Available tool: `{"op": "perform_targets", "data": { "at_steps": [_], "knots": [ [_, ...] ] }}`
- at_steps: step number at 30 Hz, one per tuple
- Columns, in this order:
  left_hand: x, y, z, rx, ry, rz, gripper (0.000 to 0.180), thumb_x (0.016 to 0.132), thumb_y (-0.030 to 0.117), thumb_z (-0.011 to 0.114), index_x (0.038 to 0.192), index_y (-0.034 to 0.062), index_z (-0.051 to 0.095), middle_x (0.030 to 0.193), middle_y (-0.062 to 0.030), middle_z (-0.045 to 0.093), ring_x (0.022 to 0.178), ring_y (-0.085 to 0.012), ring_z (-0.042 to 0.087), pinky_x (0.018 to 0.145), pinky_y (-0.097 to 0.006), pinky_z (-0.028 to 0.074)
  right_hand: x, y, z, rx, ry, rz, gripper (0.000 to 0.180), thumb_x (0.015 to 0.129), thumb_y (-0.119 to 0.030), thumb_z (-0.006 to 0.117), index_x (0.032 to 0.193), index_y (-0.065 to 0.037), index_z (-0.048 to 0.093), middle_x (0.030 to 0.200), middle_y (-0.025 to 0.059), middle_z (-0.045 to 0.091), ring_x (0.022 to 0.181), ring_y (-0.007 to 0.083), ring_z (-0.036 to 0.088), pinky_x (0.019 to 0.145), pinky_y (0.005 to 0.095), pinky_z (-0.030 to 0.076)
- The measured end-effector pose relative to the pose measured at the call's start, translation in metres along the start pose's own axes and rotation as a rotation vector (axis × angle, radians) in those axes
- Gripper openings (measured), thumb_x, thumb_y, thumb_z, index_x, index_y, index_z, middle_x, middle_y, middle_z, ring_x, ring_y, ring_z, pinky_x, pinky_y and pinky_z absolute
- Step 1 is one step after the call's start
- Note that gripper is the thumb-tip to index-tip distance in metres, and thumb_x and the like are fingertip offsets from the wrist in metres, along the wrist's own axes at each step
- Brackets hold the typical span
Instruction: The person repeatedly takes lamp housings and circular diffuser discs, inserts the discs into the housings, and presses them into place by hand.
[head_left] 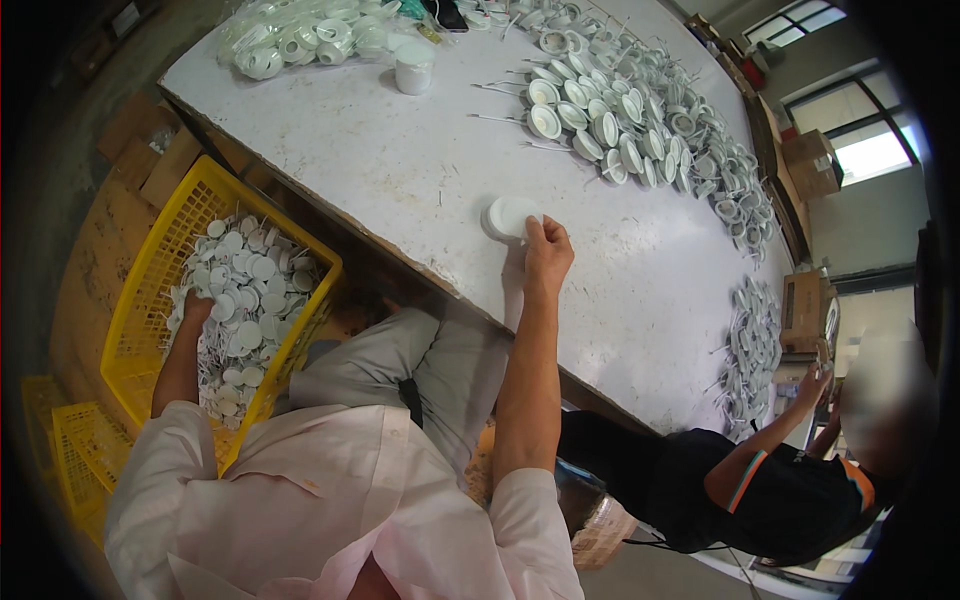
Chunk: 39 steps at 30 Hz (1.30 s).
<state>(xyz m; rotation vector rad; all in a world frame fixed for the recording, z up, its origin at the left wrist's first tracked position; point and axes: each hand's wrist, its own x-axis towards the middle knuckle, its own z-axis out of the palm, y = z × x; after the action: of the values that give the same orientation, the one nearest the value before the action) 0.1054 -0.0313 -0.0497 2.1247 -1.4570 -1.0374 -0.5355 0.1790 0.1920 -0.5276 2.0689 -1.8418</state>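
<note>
Round white part [512, 214]: located at the surface [370, 170], slightly inboard of the middle of its near edge; contact with the surface cannot be confirmed. The right hand [549, 250] grips the part by its rim between thumb and fingers. Beside the near edge, toward the left corner and below surface level, a yellow perforated crate [150, 290] contains loose white discs [264, 268] with thin white leads. The left hand [197, 306] reaches in among these discs near the crate's left wall; its fingers are covered, so their state cannot be told. At the right edge of the surface, a co-worker [780, 490] in a dark short-sleeved shirt has a hand raised. Farther in, a white cylindrical item [413, 72] stands toward the left edge, just beside a clear bag [310, 42] of white round parts. A dense pile of white fittings [600, 120] with leads extends along the far edge.
</note>
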Motion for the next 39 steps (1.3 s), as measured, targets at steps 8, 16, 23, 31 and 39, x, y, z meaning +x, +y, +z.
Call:
{"op": "perform_targets", "data": {
  "at_steps": [8,16,23,31,39],
  "knots": [
    [-0.109,0.104,0.077,-0.274,-0.379,0.285,0.022,0.083,0.004,0.060,0.104,-0.0009,0.061,0.088,-0.0076,0.065,0.075,-0.0167,0.064,0.060,-0.027,0.051,-0.026,-0.011,-0.039,0.465,-0.011,0.340,0.014,0.089,-0.016,0.062,0.093,-0.005,0.056,0.069,0.0001,0.055,0.058,0.0068,0.053,0.051,0.0192,0.047],
    [-0.304,0.343,0.118,-0.336,-1.108,0.471,0.029,0.091,0.015,0.059,0.113,-0.0037,0.056,0.102,-0.0134,0.067,0.084,-0.0147,0.066,0.065,-0.024,0.052,-0.061,-0.018,-0.049,0.576,-0.028,0.290,0.025,0.091,-0.007,0.053,0.115,0.001,0.053,0.078,0.0028,0.057,0.060,0.0080,0.053,0.052,0.0191,0.046],
    [-0.363,0.398,0.186,-0.260,-1.187,0.612,0.032,0.087,0.018,0.065,0.110,-0.0038,0.057,0.085,-0.0073,0.068,0.074,-0.0104,0.064,0.059,-0.022,0.050,-0.122,0.002,-0.070,0.266,-0.051,0.255,0.027,0.086,-0.014,0.060,0.108,0.002,0.057,0.087,0.0050,0.061,0.066,0.0092,0.053,0.058,0.0216,0.043],
    [-0.381,0.399,0.198,-0.087,-1.338,0.597,0.022,0.090,0.013,0.058,0.104,-0.0029,0.062,0.090,-0.0091,0.068,0.074,-0.0111,0.065,0.061,-0.024,0.051,-0.143,0.007,-0.098,0.226,0.065,0.254,0.022,0.089,-0.015,0.059,0.103,0.002,0.060,0.083,0.0054,0.063,0.065,0.0095,0.055,0.056,0.0219,0.044],
    [-0.398,0.437,0.216,-0.143,-1.036,0.996,0.030,0.083,0.014,0.063,0.111,0.0010,0.061,0.102,-0.0132,0.067,0.088,-0.0179,0.065,0.076,-0.029,0.052,-0.138,0.025,-0.144,0.383,0.217,0.216,0.017,0.091,-0.013,0.056,0.102,0.000,0.060,0.083,0.0063,0.064,0.062,0.0091,0.055,0.051,0.0211,0.043]
  ]
}}
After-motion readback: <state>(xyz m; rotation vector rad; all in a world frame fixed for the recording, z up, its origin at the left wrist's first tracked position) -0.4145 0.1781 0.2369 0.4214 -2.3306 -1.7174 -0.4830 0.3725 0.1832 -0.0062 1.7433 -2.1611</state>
